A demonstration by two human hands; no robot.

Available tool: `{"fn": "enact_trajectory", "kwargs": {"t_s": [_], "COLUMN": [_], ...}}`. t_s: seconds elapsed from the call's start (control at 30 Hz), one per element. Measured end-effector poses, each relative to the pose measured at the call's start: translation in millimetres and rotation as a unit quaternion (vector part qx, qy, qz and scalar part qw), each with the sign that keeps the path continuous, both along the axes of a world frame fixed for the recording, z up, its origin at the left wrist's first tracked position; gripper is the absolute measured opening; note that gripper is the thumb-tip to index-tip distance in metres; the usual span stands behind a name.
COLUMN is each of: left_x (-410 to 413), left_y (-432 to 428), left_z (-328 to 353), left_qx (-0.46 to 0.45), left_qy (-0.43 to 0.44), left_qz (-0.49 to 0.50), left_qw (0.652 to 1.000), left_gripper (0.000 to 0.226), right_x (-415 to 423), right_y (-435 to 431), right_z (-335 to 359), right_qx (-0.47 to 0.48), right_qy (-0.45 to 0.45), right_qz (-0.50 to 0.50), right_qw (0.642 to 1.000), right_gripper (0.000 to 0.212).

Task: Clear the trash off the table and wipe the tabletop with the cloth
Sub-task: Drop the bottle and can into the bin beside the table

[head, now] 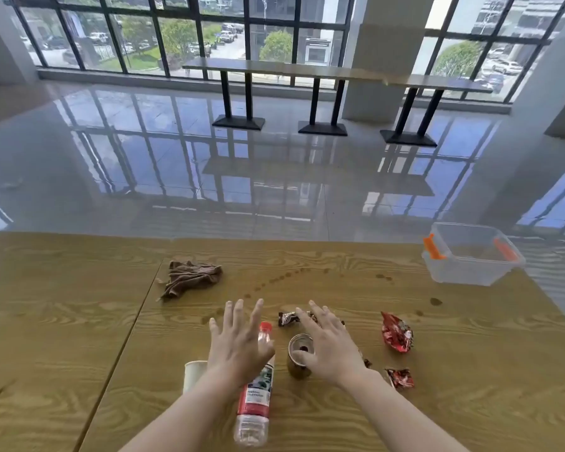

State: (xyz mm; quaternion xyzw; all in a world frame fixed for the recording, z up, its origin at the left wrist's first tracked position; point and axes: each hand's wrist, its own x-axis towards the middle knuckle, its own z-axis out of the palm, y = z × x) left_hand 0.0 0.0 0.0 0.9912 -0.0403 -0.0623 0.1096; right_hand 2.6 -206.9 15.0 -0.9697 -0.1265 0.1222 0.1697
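Wooden table (62, 321), seam running near to far left of centre. Both hands are out over the trash at the near middle, palms down. The left hand (238, 340) has its fingers straight and spread and grips nothing; it lies across our view of the upper part of the bottle (255, 406), and we cannot tell whether it touches. The bottle is clear plastic with a red cap and red label, cap toward the far side; we cannot say whether it stands or lies. A white cup (194, 373) shows just left of the left wrist, partly hidden. The right hand (330, 344) is likewise flat and spread and holds nothing, with its thumb side over the right edge of the can (299, 357); contact unclear. The can stands upright between the two hands, top opened. A dark wrapper (287, 318) lies just beyond the can, partly under the right fingers. A big red wrapper (397, 332) lies to the right of the right hand, apart from it; a small red wrapper (400, 377) lies nearer us, beside the right wrist. The brown cloth (190, 278) lies crumpled, far left of the hands, just right of the seam. The clear box (454, 272) with orange clips sits at the far right corner, lidless. Brown spots (435, 301) dot the tabletop between cloth and box.
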Motion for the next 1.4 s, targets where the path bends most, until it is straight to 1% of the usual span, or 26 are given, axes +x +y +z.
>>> {"fn": "enact_trajectory", "kwargs": {"t_s": [0.17,0.23,0.3,0.37,0.47,0.67,0.9,1.1,1.23,1.4], "left_x": [-2.0,-1.4,-0.3,0.2,2.1,8.8,11.8,8.1,6.7,7.0], "left_y": [-9.7,-13.7,-17.5,-21.1,-24.0,-29.4,-54.8,-94.0,-119.7,-150.2], "left_z": [-26.3,-33.5,-39.3,-44.2,-50.2,-47.7,-29.5,-10.0,-1.0,10.2], "left_qx": [0.022,0.037,0.051,0.052,0.037,-0.004,-0.084,-0.118,-0.131,-0.148], "left_qy": [0.059,0.081,0.102,0.106,0.112,0.100,0.042,-0.012,-0.037,-0.050], "left_qz": [0.017,0.011,-0.001,-0.003,-0.005,-0.025,-0.033,-0.066,-0.095,-0.168], "left_qw": [0.998,0.996,0.993,0.993,0.993,0.995,0.995,0.991,0.986,0.973], "left_gripper": [0.076,0.077,0.081,0.079,0.077,0.080,0.081,0.079,0.081,0.081], "right_x": [-4.6,-5.4,-6.0,-6.9,-7.2,-5.3,-7.5,-18.9,-32.9,-61.5], "right_y": [4.7,8.0,10.4,12.7,12.6,0.0,-36.5,-78.6,-109.9,-136.4], "right_z": [-20.0,-27.7,-35.4,-43.8,-50.3,-48.8,-30.2,-19.9,-12.7,0.6], "right_qx": [0.005,-0.002,-0.004,0.003,0.014,0.044,0.065,0.084,0.097,0.081], "right_qy": [0.040,0.053,0.068,0.073,0.046,0.018,-0.029,-0.064,-0.085,-0.093], "right_qz": [0.002,0.011,0.011,0.006,0.002,-0.023,-0.049,-0.076,-0.117,-0.196], "right_qw": [0.999,0.999,0.998,0.997,0.999,0.999,0.996,0.991,0.985,0.973], "right_gripper": [0.092,0.093,0.091,0.087,0.079,0.074,0.073,0.073,0.075,0.076]}}
